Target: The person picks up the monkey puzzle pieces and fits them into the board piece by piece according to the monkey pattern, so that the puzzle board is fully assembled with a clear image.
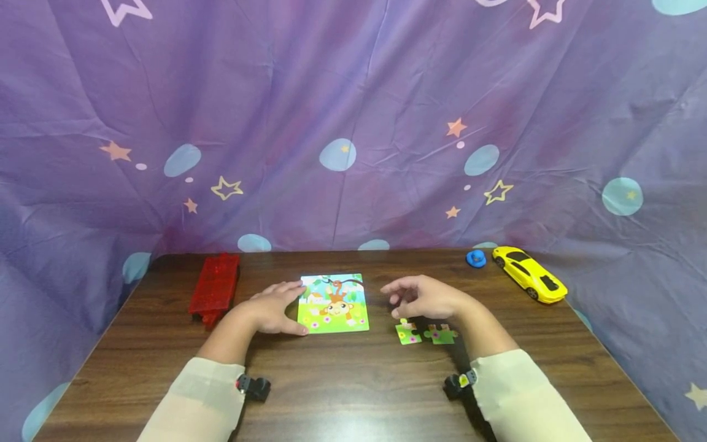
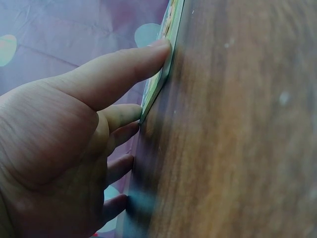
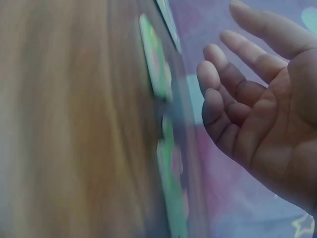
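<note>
A square picture board with a hanging monkey on a green and blue scene lies flat on the table. My left hand rests at its left side, thumb on the near corner and fingertips at the far corner. In the left wrist view the thumb touches the board's edge. My right hand hovers to the right of the board, fingers loosely bent and holding nothing. Just below it lie two green jigsaw pieces, a left one and a right one; the hand may cover more.
At the left of the brown wooden table stands a red see-through plastic toy part. Toward the back right are a small blue hat-shaped piece and a yellow toy car. A purple patterned cloth hangs behind the table.
</note>
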Demonstrator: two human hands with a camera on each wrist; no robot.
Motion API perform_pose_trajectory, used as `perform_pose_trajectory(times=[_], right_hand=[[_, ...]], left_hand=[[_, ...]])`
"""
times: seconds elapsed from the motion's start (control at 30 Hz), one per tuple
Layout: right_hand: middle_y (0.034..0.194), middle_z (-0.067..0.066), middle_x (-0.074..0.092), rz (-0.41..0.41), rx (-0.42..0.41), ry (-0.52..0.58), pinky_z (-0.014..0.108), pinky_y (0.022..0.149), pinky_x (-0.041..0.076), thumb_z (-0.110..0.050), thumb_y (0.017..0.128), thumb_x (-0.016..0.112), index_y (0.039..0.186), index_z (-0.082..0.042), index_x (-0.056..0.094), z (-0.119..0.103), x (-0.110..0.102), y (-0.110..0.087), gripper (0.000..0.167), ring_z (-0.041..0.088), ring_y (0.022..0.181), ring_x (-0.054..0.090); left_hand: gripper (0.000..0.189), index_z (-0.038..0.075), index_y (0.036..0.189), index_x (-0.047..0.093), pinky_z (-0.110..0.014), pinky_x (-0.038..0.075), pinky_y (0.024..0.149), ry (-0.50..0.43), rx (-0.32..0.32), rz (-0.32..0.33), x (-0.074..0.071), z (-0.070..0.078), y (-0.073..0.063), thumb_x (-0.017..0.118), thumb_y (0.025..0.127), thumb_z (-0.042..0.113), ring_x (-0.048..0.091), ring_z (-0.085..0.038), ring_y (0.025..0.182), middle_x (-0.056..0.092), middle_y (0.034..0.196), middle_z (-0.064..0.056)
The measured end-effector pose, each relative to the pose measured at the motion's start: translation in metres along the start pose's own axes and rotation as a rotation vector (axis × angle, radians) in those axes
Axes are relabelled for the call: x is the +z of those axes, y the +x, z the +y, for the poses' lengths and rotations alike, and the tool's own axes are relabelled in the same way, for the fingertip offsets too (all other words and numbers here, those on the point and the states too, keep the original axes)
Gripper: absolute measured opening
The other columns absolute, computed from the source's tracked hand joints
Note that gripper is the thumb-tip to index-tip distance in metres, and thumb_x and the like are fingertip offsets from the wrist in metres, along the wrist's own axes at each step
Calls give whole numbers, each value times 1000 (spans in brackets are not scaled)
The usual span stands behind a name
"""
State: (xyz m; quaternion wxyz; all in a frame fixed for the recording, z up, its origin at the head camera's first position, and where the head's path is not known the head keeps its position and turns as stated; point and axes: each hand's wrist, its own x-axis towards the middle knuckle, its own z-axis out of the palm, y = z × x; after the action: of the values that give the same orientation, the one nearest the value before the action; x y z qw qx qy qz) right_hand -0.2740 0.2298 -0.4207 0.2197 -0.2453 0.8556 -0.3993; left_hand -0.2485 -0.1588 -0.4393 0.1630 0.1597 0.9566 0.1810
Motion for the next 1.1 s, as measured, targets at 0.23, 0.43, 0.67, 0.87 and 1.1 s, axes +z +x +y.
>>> perform_pose_trajectory(times=[0.23,0.43,0.67,0.87,1.1], right_hand=[[126,17,68,-5,42,11,31,69,60,-21,92,84,148,-6,61,22,-10,-22,63,21,103,69],[125,16,68,-28,52,2,29,70,59,-20,90,87,146,-6,62,30,-12,-27,63,23,107,65],[124,9,71,-59,56,-79,27,95,55,-21,84,91,141,-8,68,30,-9,-27,63,21,114,63],[121,3,69,-64,84,-186,37,101,51,-23,78,96,137,-14,71,23,-5,-27,65,19,113,59],[117,-1,66,-49,100,-276,37,100,52,-12,73,96,130,-17,73,18,1,-26,61,17,111,58]], left_hand=[[107,19,169,34,-75,22,129,-4,7,-8,-1,2,-1,83,84,60,20,-43,166,25,180,-6],[107,19,169,34,-75,23,128,3,10,-6,-2,2,-1,83,83,60,21,-43,166,26,180,-7],[107,18,169,34,-73,22,129,-14,12,-12,-2,3,-3,84,83,59,20,-43,166,25,180,-7],[107,19,169,34,-74,23,129,-7,5,-8,-1,2,-1,84,83,59,21,-42,166,26,180,-7],[106,19,169,34,-75,23,128,-2,-1,-7,-1,2,0,83,84,60,20,-42,166,25,180,-6]])
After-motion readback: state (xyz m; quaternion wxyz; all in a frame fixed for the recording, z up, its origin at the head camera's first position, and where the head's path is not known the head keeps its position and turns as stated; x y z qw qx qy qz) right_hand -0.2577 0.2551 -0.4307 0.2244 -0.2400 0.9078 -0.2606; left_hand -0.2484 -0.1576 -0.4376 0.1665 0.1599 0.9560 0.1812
